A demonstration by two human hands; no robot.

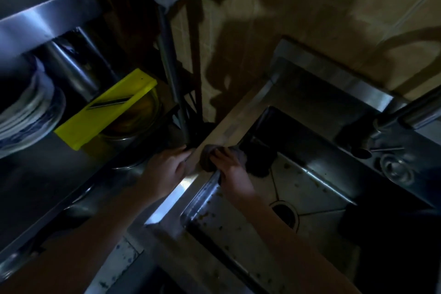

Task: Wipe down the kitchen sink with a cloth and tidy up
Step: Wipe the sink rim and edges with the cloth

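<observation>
The cloth (206,159) lies bunched on the sink's left rim (238,116), beneath the right hand (230,169), whose fingers (220,152) curl over it. The rim's long axis runs ahead toward the wall. The left hand (167,166) rests just beside, its fingers together and touching the rim's outer edge.
</observation>
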